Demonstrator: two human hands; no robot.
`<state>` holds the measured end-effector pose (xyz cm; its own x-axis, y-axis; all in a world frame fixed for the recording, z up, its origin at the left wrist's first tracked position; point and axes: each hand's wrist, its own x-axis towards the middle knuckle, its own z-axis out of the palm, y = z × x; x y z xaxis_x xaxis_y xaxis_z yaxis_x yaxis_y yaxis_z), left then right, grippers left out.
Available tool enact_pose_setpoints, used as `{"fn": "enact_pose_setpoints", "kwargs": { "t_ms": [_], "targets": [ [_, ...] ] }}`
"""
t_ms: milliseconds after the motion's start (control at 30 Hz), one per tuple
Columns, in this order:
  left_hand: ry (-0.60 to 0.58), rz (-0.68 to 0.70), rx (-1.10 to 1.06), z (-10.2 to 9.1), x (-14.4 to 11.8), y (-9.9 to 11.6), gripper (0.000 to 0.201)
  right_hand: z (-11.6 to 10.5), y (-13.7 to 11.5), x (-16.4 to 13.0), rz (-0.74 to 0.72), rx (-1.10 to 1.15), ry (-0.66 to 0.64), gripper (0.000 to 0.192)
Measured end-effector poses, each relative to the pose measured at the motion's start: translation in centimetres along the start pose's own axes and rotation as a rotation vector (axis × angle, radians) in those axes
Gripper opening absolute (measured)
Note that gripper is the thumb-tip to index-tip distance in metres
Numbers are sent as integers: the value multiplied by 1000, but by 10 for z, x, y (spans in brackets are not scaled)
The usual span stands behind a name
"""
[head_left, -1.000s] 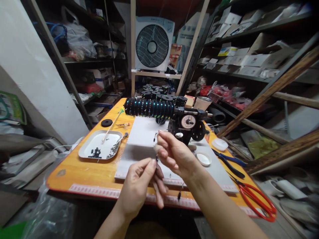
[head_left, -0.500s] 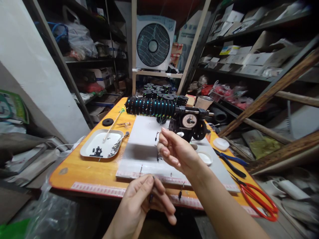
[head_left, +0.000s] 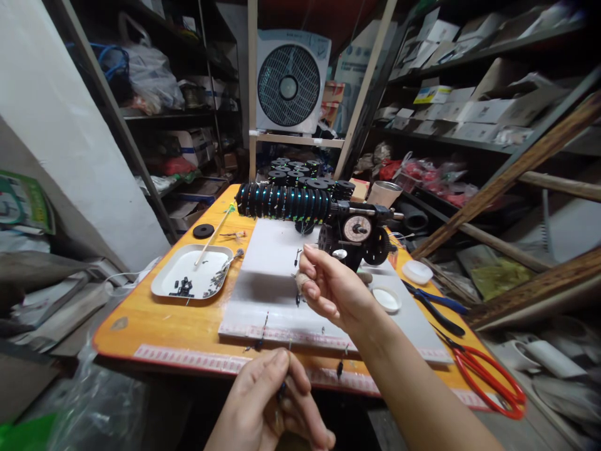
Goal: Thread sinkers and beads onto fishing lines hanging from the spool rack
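Pinching a small dark piece in my left hand at bottom centre; right hand fingers pressed on thin line. Line could snag the winder.

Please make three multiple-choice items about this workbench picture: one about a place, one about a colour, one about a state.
1. Where does the white tray lie?
A. left of the grey board
B. on a shelf
C. under the fan

2. What colour are the scissors' handles?
A. blue
B. red
C. green

3. How is the left hand?
A. flat on the table
B. open, empty
C. pinching a small dark piece

Answers: 1 A, the tray sits on the orange table beside the board's left edge. 2 B, both loops are red. 3 C, thumb and fingers close on the piece.
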<state>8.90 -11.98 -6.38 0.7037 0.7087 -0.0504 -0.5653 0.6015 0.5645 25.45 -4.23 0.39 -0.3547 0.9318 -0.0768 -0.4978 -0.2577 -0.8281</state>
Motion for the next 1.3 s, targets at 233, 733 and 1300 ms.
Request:
{"fn": "enact_pose_setpoints", "kwargs": {
  "t_ms": [233, 733, 1300],
  "targets": [
    [24, -25, 12, -1, -3, 1, 34, -1, 0, 1, -9, -9, 0, 41],
    [276, 294, 683, -4, 14, 15, 45, 11, -21, -17, -135, -373, -28, 28],
    [93, 424, 525, 25, 66, 52, 21, 5, -25, -13, -42, -248, -37, 34]
  ]
}}
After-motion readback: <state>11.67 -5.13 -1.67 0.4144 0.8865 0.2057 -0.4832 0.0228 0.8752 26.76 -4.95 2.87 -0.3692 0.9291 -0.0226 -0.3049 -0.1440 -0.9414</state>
